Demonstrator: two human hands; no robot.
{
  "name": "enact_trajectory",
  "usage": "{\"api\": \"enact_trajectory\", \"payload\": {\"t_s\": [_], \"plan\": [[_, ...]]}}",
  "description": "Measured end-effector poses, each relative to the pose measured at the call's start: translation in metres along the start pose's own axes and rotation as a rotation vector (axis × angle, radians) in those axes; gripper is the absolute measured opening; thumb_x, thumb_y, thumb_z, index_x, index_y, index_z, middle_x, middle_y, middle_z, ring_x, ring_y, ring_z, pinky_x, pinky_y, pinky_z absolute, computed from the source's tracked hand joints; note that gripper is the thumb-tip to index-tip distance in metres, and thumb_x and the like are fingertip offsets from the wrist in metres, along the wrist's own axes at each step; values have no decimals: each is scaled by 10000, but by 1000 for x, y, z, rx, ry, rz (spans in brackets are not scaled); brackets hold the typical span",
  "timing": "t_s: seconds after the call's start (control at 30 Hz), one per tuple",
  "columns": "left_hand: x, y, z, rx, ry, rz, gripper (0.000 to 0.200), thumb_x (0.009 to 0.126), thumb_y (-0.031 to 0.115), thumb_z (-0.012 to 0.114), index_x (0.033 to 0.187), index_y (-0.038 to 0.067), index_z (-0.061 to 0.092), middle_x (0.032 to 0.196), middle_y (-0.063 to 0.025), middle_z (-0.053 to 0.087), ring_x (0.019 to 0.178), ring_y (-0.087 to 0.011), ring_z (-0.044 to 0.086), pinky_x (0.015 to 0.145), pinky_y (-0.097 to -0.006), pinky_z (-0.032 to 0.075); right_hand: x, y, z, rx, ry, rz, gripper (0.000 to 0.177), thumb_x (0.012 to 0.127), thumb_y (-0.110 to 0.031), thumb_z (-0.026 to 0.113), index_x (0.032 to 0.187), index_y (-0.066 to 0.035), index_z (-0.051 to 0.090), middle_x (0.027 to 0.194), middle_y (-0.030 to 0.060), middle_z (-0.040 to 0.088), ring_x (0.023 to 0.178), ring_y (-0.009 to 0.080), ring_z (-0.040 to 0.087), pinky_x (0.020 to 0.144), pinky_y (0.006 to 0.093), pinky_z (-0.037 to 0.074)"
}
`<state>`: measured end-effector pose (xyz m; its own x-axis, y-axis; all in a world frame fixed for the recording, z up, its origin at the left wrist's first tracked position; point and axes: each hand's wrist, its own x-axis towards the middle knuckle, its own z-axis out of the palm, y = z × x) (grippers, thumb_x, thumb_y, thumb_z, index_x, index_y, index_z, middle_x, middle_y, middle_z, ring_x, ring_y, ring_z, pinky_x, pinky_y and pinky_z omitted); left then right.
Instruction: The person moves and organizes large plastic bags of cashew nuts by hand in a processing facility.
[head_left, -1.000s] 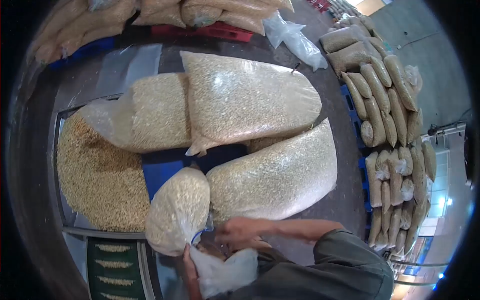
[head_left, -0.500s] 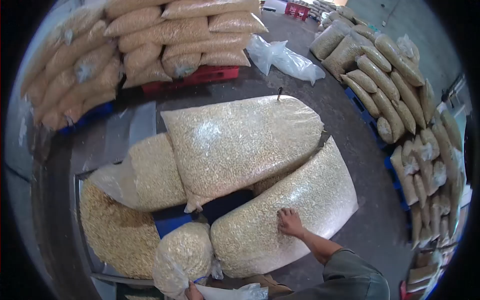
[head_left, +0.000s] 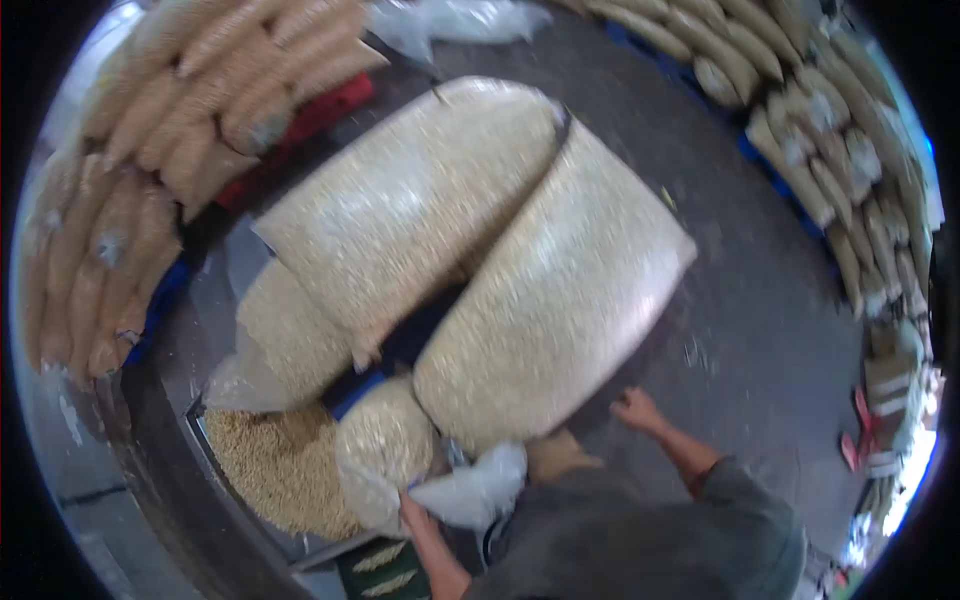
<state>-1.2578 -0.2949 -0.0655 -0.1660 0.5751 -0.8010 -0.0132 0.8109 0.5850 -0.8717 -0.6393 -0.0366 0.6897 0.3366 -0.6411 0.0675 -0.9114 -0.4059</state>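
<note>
In the head view, my left hand (head_left: 415, 512) is closed on the gathered mouth of a small clear plastic bag (head_left: 388, 425) full of pale, nut-like pieces. Loose plastic (head_left: 480, 490) trails to the right of that hand. My right hand (head_left: 637, 410) is off to the right over the floor, slightly blurred, with fingers loosely bent and nothing visible in it. Nearest to it is a large filled bag (head_left: 570, 270), lying apart from the fingers. Behind lies another large bag (head_left: 400, 200). A half-slumped open bag (head_left: 290, 335) rests by the heap of loose pieces (head_left: 275, 470).
The heap lies in a metal-edged tray (head_left: 340, 548). Stacked filled sacks stand at the left (head_left: 120, 260) and right (head_left: 800, 150), some on pallets. A crumpled clear sheet (head_left: 455, 22) lies at the back. Dark floor (head_left: 740, 330) runs along the right.
My right hand has lifted off the large bag and moved right, over the floor. My left hand still grips the small bag. The view has turned and tilted down.
</note>
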Motion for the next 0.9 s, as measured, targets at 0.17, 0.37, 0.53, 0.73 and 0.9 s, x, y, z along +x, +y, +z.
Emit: {"api": "enact_trajectory", "payload": {"t_s": [0.17,0.37,0.53,0.73,0.9], "plan": [[9,1,-10,-34,-84,-155,621,917,456,480,1248,-69,468,1182,-225,572,993,-373,616,836,-486,514,-101,46,1,59,-31,363,471,799,-392,613,1003,31,645,998,236,654,965,374,629,840,418,481],[14,-4,0,-121,-193,-47,589,910,430,451,1218,-70,495,1161,-224,584,993,-370,617,839,-489,512,-97,40,-7,93,-75,323,505,832,-398,605,1086,38,631,1042,228,653,1017,341,618,867,411,469],[-8,0,14,-150,-59,-67,425,898,384,462,1095,33,602,1027,-155,649,899,-343,644,791,-451,531,-39,8,-64,150,-10,137,475,838,-378,612,1069,36,631,1014,211,661,947,301,639,812,395,488],[-1,-23,23,-342,162,92,697,913,551,433,1343,2,430,1326,-181,480,1182,-354,499,977,-459,418,124,-29,-151,112,-26,-199,418,848,-336,641,1054,28,632,949,168,667,891,233,640,788,352,504],[1,-31,44,-343,337,215,701,930,530,441,1360,-22,408,1341,-164,467,1182,-306,479,1000,-405,386,247,-110,-196,122,-13,-550,427,861,-344,628,1091,16,614,1001,190,664,905,266,652,800,362,515]]}}
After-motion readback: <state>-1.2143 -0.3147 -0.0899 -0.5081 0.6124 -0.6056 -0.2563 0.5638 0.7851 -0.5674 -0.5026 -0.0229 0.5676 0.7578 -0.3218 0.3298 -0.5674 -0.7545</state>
